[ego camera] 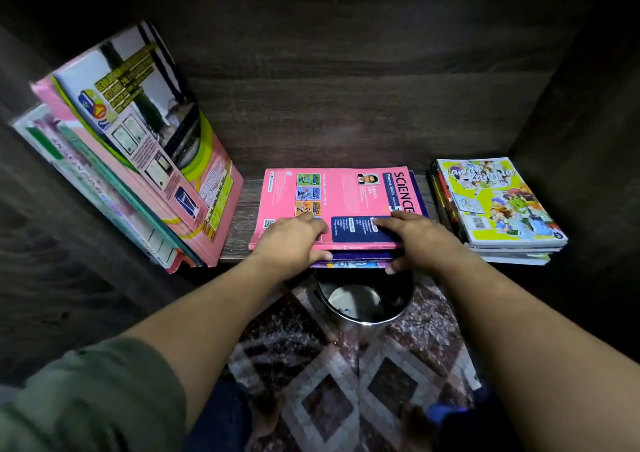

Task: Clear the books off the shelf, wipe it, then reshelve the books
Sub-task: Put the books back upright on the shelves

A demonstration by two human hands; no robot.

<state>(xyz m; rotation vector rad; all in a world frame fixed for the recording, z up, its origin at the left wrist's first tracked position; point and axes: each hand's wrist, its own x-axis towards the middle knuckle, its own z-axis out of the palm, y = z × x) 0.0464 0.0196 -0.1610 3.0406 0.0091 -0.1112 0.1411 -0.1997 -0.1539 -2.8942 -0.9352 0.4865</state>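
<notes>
**A:** On the shelf (242, 209), in its centre, we have the middle stack (360, 256) lying flat, with a pink science book (339, 195) on top and purple ones beneath it.

**B:** And our hands?

**A:** Our left hand (294, 240) grips the near left part. Its fingers (311, 225) lie close together on the pink cover, and the thumb is tucked in at the front edge. Our right hand (412, 237) does likewise at the near right. Its fingers (384, 223) lie on the blue panel, and the thumb is hooked under the lowest book.

**B:** So both are clamped on that stack. What do we see beside it?

**A:** At the left, the leaning books (145, 147) tilt against the side wall. At the right, a pile of comics (498, 206) lies flat, apart from the stack. Below the shelf edge we see a shiny bin (363, 299) standing on a patterned rug (346, 382).
</notes>
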